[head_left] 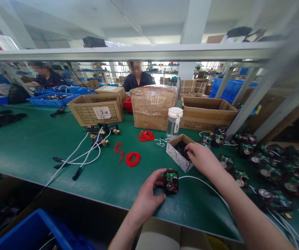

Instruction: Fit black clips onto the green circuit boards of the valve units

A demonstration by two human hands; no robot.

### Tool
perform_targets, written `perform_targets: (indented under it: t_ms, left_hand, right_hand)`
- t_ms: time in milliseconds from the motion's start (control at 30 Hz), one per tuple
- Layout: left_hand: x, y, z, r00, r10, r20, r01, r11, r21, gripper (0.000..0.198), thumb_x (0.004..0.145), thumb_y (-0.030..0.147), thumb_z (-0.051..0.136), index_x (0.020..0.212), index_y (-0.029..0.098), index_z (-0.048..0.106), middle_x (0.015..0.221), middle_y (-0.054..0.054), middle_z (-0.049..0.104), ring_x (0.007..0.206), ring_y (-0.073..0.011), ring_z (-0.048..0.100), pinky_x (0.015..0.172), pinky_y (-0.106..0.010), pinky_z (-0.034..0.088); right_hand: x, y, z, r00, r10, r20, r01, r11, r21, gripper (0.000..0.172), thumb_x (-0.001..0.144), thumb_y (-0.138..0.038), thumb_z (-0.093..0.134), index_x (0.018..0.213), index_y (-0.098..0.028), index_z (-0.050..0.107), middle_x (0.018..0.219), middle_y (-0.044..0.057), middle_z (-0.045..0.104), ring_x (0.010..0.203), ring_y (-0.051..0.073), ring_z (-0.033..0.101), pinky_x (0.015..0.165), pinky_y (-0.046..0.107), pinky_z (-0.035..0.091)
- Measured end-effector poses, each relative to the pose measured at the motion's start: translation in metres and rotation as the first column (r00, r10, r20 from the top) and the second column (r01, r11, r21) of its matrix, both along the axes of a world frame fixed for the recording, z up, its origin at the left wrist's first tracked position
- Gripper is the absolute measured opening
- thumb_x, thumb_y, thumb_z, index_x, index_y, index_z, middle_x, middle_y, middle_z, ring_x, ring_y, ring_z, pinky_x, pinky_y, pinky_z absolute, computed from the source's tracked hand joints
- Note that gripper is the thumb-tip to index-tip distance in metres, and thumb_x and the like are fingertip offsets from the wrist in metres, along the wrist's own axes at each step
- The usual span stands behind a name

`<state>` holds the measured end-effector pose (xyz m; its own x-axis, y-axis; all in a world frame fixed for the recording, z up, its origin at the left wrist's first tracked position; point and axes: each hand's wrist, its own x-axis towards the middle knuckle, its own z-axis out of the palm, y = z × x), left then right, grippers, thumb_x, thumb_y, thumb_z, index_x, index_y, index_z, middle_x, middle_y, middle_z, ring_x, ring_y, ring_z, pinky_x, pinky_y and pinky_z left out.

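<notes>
My left hand (pixel 150 191) curls around the left side of a small unit with a green circuit board (pixel 170 181) in a black housing, its fingers and thumb against the edge. A white cable (pixel 204 180) runs from that unit to the right, passing under my right forearm. My right hand (pixel 200 156) reaches into a small open cardboard box (pixel 179 158) holding small black parts (pixel 182 149). Its fingertips are pinched together among the parts; what they grip, if anything, is too small to make out.
Coiled red wire (pixel 133 159) and black-and-brass parts with white cables (pixel 97 135) lie leftward. Many similar board units (pixel 266 170) crowd the right. A clear bottle (pixel 174 123) stands behind the small box, before a wrapped carton (pixel 153 107). Two people sit across the green table (pixel 86 184).
</notes>
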<state>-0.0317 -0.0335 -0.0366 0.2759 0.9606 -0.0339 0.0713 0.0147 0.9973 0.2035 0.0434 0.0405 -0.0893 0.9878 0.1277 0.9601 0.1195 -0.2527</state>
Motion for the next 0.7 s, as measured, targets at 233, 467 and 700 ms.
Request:
perform_targets:
  t_ms: [233, 467, 700]
  left_hand:
    - [0.021, -0.003, -0.008, 0.983, 0.110, -0.150, -0.095, 0.990, 0.108, 0.082, 0.063, -0.006, 0.070, 0.136, 0.029, 0.059, 0.128, -0.005, 0.065, 0.096, -0.0189, 0.068, 0.096, -0.037, 0.053]
    - [0.023, 0.003, -0.014, 0.975, 0.095, -0.201, -0.054, 0.979, 0.198, 0.077, 0.067, 0.000, 0.073, 0.136, 0.034, 0.062, 0.127, -0.002, 0.066, 0.104, -0.0213, 0.065, 0.097, -0.037, 0.053]
    - [0.023, 0.003, -0.015, 0.983, 0.081, -0.168, -0.048, 0.981, 0.189, 0.075, 0.068, 0.000, 0.072, 0.136, 0.033, 0.062, 0.133, -0.003, 0.067, 0.108, -0.0219, 0.066, 0.099, -0.037, 0.052]
  right_hand:
    - [-0.017, 0.070, -0.022, 0.987, 0.027, 0.156, 0.017, 0.960, -0.280, 0.021, 0.104, -0.036, 0.071, 0.108, -0.015, 0.069, 0.110, 0.007, 0.068, 0.098, 0.021, 0.067, 0.092, 0.040, 0.058]
    - [-0.013, 0.072, -0.029, 0.998, -0.055, 0.038, 0.063, 0.966, -0.251, 0.020, 0.104, -0.034, 0.071, 0.104, -0.014, 0.070, 0.112, 0.007, 0.068, 0.106, 0.023, 0.066, 0.100, 0.044, 0.054]
    - [0.005, 0.042, -0.017, 0.894, -0.128, -0.430, 0.119, 0.992, -0.048, 0.021, 0.102, -0.029, 0.059, 0.090, -0.014, 0.069, 0.104, 0.014, 0.067, 0.104, 0.027, 0.061, 0.096, 0.040, 0.047]
